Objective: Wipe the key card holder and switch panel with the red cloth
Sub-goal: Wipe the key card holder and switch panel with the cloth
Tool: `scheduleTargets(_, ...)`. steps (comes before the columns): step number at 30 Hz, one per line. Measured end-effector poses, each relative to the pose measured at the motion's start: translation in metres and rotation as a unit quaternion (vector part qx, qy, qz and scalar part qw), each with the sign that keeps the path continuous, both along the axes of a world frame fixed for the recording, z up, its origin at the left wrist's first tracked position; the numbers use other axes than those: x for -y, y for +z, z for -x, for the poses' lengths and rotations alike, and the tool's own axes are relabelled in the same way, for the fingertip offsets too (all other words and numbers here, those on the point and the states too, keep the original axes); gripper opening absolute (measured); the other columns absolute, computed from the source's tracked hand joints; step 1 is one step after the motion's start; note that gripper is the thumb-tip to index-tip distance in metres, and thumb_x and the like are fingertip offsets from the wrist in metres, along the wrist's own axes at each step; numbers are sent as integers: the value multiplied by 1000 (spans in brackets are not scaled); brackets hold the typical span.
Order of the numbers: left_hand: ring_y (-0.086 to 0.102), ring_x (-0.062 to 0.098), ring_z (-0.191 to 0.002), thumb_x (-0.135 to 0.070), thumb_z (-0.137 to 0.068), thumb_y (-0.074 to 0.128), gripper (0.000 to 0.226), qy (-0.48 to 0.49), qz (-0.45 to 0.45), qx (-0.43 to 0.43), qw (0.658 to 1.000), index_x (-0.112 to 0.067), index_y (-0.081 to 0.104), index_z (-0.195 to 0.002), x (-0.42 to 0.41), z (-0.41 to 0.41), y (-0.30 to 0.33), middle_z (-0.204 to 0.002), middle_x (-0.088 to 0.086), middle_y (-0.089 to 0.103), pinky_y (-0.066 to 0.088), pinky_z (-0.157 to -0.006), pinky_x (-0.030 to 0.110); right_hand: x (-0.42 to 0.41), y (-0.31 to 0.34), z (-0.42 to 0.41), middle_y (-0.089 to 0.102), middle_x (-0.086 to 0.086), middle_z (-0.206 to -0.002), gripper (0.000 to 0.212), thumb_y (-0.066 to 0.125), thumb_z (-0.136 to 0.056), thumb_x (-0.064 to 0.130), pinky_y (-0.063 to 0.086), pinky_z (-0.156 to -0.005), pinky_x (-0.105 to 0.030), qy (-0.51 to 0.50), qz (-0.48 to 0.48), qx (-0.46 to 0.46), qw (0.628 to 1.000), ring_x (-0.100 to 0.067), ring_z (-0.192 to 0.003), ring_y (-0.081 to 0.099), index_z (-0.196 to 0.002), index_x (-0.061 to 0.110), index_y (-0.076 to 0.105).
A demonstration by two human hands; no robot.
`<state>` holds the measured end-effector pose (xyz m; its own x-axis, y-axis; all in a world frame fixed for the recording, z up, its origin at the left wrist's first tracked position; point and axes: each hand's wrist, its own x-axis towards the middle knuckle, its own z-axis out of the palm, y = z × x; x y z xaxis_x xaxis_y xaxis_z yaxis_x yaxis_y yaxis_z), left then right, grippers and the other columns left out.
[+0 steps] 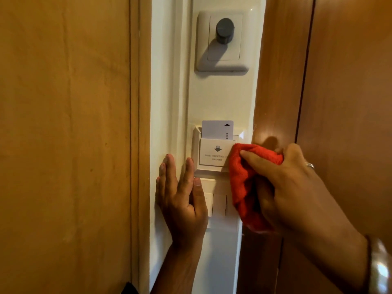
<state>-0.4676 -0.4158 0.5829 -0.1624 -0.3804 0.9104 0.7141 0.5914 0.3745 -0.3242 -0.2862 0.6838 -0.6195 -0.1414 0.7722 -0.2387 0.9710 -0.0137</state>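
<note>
Right hand point(292, 187) fingers point(252, 155) over red cloth point(244, 181)

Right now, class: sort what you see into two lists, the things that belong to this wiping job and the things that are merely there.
Belongs to the job:
red cloth, bunched in the right hand
key card holder
switch panel
left hand, flat against the wall

Merely there:
key card standing in the holder
dimmer knob
wooden door frame

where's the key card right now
In the head view, the key card stands upright in the slot of the card holder, centre frame, below the dimmer knob and just up-left of the red cloth.
</note>
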Motion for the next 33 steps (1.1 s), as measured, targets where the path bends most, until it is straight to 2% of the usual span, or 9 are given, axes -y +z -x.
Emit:
scheduleTargets(5, 35, 30, -145, -25, -98, 47, 39, -9, -3, 6, 1000, -18, 53, -136, -1, 0, 1, -152, 13, 43, 35, -116, 53, -8, -17, 5, 31, 22, -97, 47, 33, -81, 50, 42, -67, -17, 105, 55, 46, 992, -3, -85, 41, -128, 56, 31)
scheduleTargets(9, 35, 31, -145, -25, -98, 46, 38, -10, -3, 7, 1000, -18, 52, -136, -1, -2, 1, -152, 13, 41, 31, -118, 48, -13, -9, 13, 29, 26, -101, 48, 36, -80, 46, 41, -69, -15, 131, 112, 30, 985, 2, -89, 40, -127, 52, 37)
scheduleTargets(13, 33, 30, -146, -26, -98, 46, 40, -9, 1, 12, 1000, -18, 51, -137, 0, -1, 1, -153, 14, 39, 27, -119, 44, -6, -31, 13, 31, 25, -97, 46, 34, -80, 54, 43, -72, -12, 155, 94, 73, 981, 6, -89, 41, -127, 57, 33)
scheduleTargets(16, 33, 30, -146, -26, -99, 46, 39, -8, 6, 7, 1000, -19, 50, -137, 1, 0, 0, -153, 13, 39, 27, -120, 43, 1, -32, 17, 26, 27, -99, 46, 34, -83, 51, 42, -71, -12, 144, 93, 71, 983, 3, -92, 38, -128, 56, 31)
scheduleTargets(20, 31, 27, -148, -25, -99, 46, 39, -9, 5, 11, 1000, -21, 49, -138, 2, 2, -2, -154, 10, 38, 24, -121, 38, 3, -27, 13, 23, 18, -98, 57, 18, -78, 63, 39, -66, -9, 104, 54, 15, 993, 4, -90, 37, -133, 52, 25)
scheduleTargets(23, 31, 26, -148, -29, -100, 43, 39, -6, 2, -1, 1000, -20, 50, -137, 1, 3, -2, -154, 10, 39, 27, -120, 41, 1, -26, 8, 25, 12, -101, 54, 24, -83, 60, 35, -63, -8, 82, 28, -12, 996, -4, -83, 39, -134, 46, 31)
scheduleTargets(25, 33, 28, -147, -28, -100, 43, 38, -4, 3, -4, 1000, -20, 50, -137, 1, 2, -1, -153, 11, 39, 29, -119, 43, 2, -24, 7, 28, 8, -101, 55, 24, -83, 56, 36, -64, -10, 55, 21, -24, 998, -8, -82, 39, -135, 41, 34)
scheduleTargets(29, 33, 28, -146, -26, -99, 45, 38, -11, 0, -4, 1000, -20, 50, -136, 0, 1, -1, -153, 10, 39, 29, -119, 45, 7, -22, 6, 41, -7, -102, 57, 26, -85, 54, 48, -62, -26, 2, 9, -40, 999, -17, -82, 40, -133, 30, 43)
scheduleTargets(33, 34, 27, -146, -26, -100, 45, 37, -4, 2, -6, 1000, -20, 51, -136, 0, 1, -1, -152, 9, 40, 29, -119, 45, 10, -7, 6, 44, -17, -102, 60, 26, -83, 51, 50, -59, -37, -45, 10, -48, 998, -30, -80, 46, -133, 25, 43)
